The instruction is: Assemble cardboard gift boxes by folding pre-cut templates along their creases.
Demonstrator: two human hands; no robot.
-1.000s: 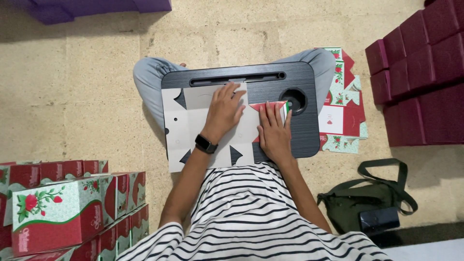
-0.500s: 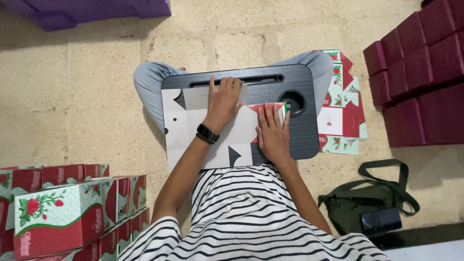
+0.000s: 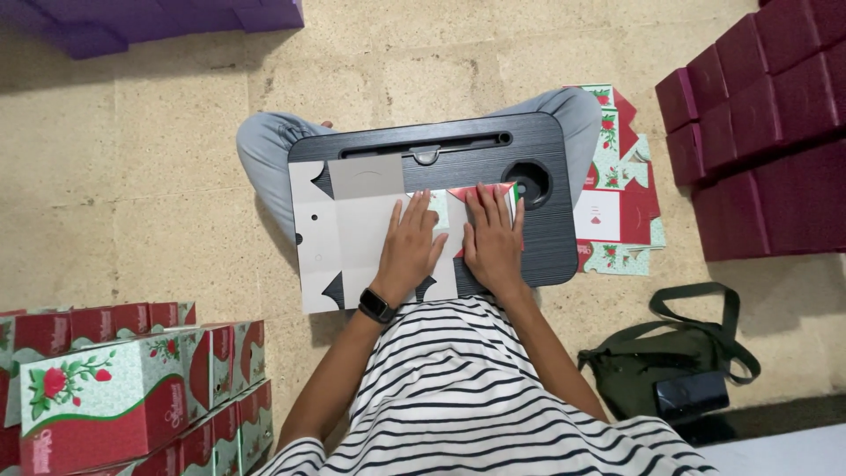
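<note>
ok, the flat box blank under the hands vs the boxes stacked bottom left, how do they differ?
The blank lies flat and unfolded on the lap desk; the stacked boxes are folded up into shape on the floor. The blank shows mostly its plain white side; the boxes show their red, green and rose print. Both hands, left and right, press on the blank; nothing touches the boxes. Shared: the same printed pattern, seen at the blank's folded edge.

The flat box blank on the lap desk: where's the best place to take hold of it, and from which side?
Judging by its pose, take the flat box blank at its left edge, which overhangs the lap desk. Coming from the left lets fingers slip underneath there. The left hand and right hand press down the rest.
</note>
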